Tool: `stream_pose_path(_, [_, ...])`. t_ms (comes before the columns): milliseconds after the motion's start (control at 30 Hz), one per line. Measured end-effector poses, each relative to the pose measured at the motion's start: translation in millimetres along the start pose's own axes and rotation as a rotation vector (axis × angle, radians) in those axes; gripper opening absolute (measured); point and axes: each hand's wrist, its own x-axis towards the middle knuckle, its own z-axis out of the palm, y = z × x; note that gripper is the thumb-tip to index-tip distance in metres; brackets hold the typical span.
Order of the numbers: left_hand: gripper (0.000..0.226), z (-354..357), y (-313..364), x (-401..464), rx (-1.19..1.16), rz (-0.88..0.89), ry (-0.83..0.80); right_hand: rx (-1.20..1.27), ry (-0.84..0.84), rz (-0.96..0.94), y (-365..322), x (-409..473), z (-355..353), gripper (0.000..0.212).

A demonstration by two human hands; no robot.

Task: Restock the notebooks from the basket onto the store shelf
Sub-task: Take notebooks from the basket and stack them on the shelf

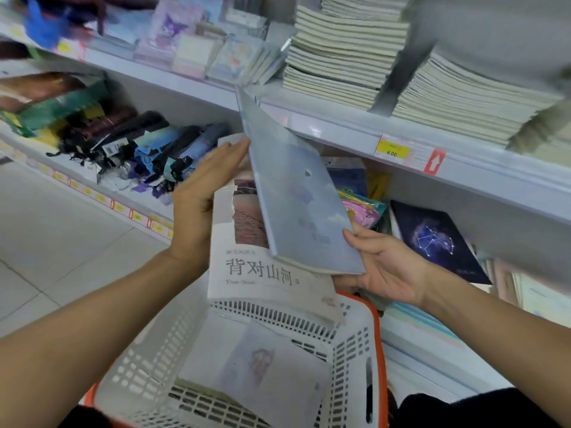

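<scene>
My right hand (386,267) grips the lower corner of a pale blue notebook (296,193), which tilts up toward the shelf edge (340,125). My left hand (200,196) holds the left side of a white notebook with black characters (247,270), lying under the blue one above the basket. The white plastic basket (349,344) with an orange rim sits low in the middle and holds another pale notebook (262,372). The upper shelf carries tall stacks of cream notebooks (343,50).
A dark constellation-cover notebook (432,239) and colourful ones (361,208) lie on the lower shelf to the right. Folded umbrellas (148,149) fill the lower shelf at left. A yellow price tag (392,149) marks the shelf edge. Tiled floor (61,242) lies at left.
</scene>
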Motion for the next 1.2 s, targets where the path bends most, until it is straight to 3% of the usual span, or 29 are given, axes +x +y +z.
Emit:
stream_pose_path(67, [0.047, 3.1, 6.9, 2.1, -0.032, -0.013, 0.019, 0.012, -0.012, 0.007, -1.7, -1.7, 6.5, 0.046])
stream_pose_path(133, [0.043, 0.8, 6.5, 7.9, -0.074, -0.15, 0.013, 0.011, -0.009, 0.0, -4.4, -4.4, 12.3, 0.046])
stream_pose_path(200, [0.057, -6.9, -1.5, 13.5, 0.093, -0.265, -0.061, -0.055, 0.0, -0.041, -7.5, -6.9, 14.0, 0.046])
stream_pose_path(300, [0.046, -11.5, -5.4, 8.4, 0.27, -0.104, -0.136, -0.151, 0.07, -0.124, -12.0, -9.2, 14.2, 0.044])
stream_pose_path(400, [0.048, 3.5, 4.7, 19.2, -0.307, -0.582, -0.025, -0.284, 0.135, -0.18, -13.5, -10.8, 10.2, 0.047])
stream_pose_path(533, [0.033, 3.2, 9.3, 12.1, -0.675, -1.161, -0.14, -0.449, 0.169, -0.212, -19.4, -12.0, 8.2, 0.05])
stream_pose_path(600, [0.065, -7.1, 8.9, 8.0, -0.841, -1.326, -0.247, -0.625, 0.176, -0.269, -20.0, -13.9, 7.8, 0.055])
stream_pose_path(633, [0.07, -7.9, 7.3, 4.7, -0.834, -1.318, -0.282, -0.718, 0.147, -0.288, -18.0, -14.8, 8.3, 0.06])
stream_pose_path(700, [0.043, 0.1, 3.3, -8.1, -0.674, -1.236, -0.201, -0.797, 0.069, -0.278, -9.4, -15.3, 11.4, 0.071])
stream_pose_path(767, [0.029, 8.1, 4.6, -24.1, -0.551, -1.213, 0.013, -0.692, 0.043, -0.247, -0.6, -14.2, 15.2, 0.076])
stream_pose_path(833, [0.032, 8.7, 7.4, -30.4, -0.571, -1.162, 0.08, -0.512, 0.084, -0.185, 5.0, -12.1, 17.3, 0.072])
stream_pose_path(967, [0.037, 1.3, 18.9, -22.1, -0.595, -1.013, -0.024, -0.349, 0.145, 0.033, 4.0, -7.6, 18.2, 0.051])
stream_pose_path(1200, [0.051, 0.1, 29.0, 4.5, -0.642, -0.826, -0.043, -0.392, 0.184, -0.033, -5.1, -12.0, 25.2, 0.043])
